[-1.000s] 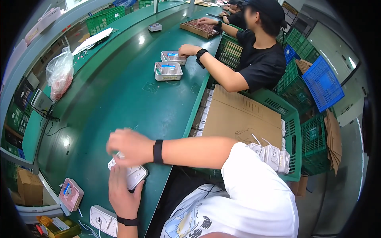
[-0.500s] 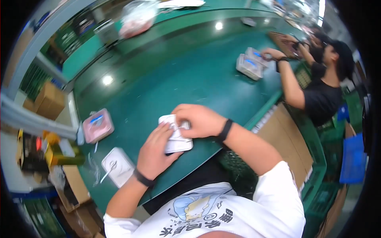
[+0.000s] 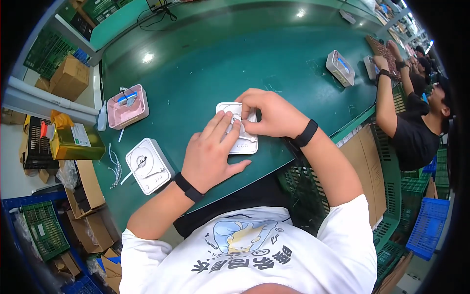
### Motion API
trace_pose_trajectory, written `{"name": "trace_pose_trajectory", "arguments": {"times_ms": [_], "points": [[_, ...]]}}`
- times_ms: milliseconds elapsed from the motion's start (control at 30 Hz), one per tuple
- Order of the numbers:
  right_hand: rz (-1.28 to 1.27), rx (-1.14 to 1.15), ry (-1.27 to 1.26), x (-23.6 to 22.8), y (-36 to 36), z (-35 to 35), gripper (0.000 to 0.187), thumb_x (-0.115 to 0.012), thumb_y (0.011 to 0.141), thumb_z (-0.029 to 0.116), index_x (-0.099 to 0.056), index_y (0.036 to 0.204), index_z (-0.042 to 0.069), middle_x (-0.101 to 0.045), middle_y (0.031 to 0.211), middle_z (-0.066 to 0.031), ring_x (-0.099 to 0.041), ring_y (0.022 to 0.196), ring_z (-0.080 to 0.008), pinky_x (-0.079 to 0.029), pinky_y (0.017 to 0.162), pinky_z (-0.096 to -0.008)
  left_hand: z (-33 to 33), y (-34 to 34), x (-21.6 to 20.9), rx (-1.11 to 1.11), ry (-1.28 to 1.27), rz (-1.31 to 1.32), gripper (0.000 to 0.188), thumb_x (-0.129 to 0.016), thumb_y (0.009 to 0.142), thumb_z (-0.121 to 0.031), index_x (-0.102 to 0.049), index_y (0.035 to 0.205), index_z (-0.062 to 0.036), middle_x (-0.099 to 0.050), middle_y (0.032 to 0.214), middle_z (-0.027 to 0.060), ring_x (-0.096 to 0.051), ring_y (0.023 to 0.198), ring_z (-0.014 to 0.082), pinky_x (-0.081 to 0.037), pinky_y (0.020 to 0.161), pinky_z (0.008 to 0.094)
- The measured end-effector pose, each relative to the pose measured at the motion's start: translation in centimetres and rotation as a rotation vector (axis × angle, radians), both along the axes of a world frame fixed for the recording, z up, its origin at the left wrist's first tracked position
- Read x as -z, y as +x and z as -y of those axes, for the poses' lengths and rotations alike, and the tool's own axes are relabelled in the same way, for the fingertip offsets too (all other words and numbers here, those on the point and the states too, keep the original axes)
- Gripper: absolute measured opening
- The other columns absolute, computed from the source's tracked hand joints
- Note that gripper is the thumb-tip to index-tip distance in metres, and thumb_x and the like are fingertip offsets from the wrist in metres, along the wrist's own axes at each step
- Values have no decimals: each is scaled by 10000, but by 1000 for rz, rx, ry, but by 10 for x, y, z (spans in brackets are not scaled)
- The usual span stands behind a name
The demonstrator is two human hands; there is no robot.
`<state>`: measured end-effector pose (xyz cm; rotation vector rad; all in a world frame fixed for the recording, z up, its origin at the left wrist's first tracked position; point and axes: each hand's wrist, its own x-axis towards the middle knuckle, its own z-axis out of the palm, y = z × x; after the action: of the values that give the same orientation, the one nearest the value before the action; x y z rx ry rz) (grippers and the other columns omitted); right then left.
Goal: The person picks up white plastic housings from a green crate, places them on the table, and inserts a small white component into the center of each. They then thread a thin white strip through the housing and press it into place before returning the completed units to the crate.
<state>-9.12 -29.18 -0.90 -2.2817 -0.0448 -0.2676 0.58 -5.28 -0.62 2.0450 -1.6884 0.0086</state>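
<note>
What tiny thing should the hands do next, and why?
Maybe the right hand should gently press the round piece on the white box: its fingers are beside that piece, and the left hand has fingers on the box, seemingly steadying it. I can't tell whether the piece is loose.

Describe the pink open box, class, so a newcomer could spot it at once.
Find the green table, then its left edge. Near that edge, beyond the white device, sits an open box. Its pink inside, holding a blue part, sets it apart from that device and from the pale bottle beside it.
</note>
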Motion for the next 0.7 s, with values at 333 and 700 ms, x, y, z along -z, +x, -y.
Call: {"name": "trace_pose_trajectory", "arguments": {"times_ms": [333, 700], "points": [[-62, 55, -61, -2, -4, -3, 241, -827, 868, 128, -636, 992, 48, -654, 982, -55, -622, 826, -178, -519, 730, -332, -5, 27, -1, 52, -62, -5, 531, -882, 895, -371, -736, 1296, -56, -711, 1476, 146, -624, 1442, 373, -558, 1034, 495], [-435, -114, 392, 5, -5, 4, 160, -727, 929, 83, -569, 910, 74, -548, 820, 58, -500, 768, -51, -426, 683, -260, 6, 25, 11, 0, -158, -141, 87, -803, 881, -143, -750, 907, -80, -817, 1144, 91, -744, 1230, 330, -589, 916, 474]]}}
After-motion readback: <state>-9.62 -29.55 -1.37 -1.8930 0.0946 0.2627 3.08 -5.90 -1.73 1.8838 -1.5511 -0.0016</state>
